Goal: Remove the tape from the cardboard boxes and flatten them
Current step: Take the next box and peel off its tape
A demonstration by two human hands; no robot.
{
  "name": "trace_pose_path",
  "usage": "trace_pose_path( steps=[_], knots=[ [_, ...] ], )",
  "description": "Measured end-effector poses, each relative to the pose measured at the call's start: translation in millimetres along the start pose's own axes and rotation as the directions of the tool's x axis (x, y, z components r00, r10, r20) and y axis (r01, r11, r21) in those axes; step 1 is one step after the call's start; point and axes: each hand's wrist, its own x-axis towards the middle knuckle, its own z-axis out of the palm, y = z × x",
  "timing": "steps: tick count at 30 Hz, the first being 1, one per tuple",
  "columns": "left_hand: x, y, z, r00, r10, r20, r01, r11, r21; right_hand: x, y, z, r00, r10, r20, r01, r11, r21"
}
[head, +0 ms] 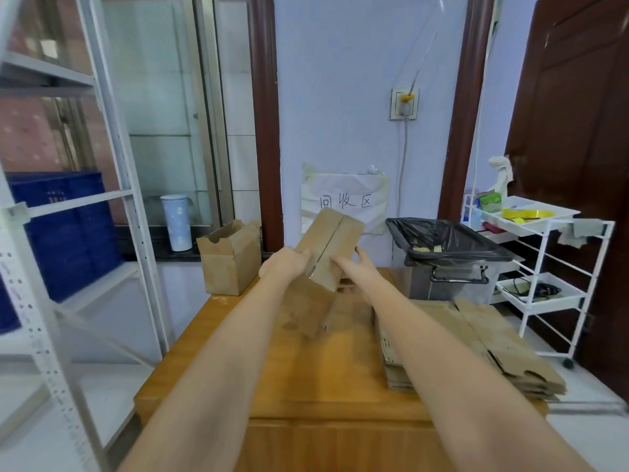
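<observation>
A: State the position and material of the work item.

B: The cardboard box (326,257) is plain brown corrugated board, rectangular, held tilted above the wooden table (306,379). A centre seam runs along its upper face. Whether tape covers that seam cannot be determined.

A: Hand condition?

B: The left hand (287,264) grips the box's left edge with curled fingers. The right hand (354,267) rests on the right side, thumb raised; its fingers pass behind the board and are hidden.

A: Adjacent items?

B: An open-topped box (231,260) stands at the table's far left corner. A stack of flattened boxes (483,342) lies to the right, partly covered by the right forearm. A bin with a glossy black liner (446,243) sits behind it.
</observation>
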Motion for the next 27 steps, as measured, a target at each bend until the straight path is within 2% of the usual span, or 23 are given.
trace_pose_path(
  steps=[5,14,20,23,27],
  knots=[
    [0,-3,-3,0.999,-0.03,0.043,0.034,0.995,-0.093,0,1,-2,0.998,-0.02,0.066,0.024,0.997,-0.07],
    [-8,-15,6,0.982,-0.121,0.145,0.129,0.991,-0.047,-1,16,2,0.995,0.048,0.086,-0.02,0.954,-0.299],
    [-7,-24,15,0.978,-0.14,0.152,0.158,0.981,-0.112,-3,24,2,0.995,0.026,0.099,0.006,0.95,-0.312],
    [-4,-28,19,0.98,-0.169,0.106,0.185,0.969,-0.162,-6,28,2,0.991,-0.107,0.081,0.13,0.919,-0.373],
    [-7,-23,28,0.979,-0.173,0.105,0.195,0.947,-0.256,-4,37,-4,0.923,-0.376,0.087,0.353,0.734,-0.58]
  ],
)
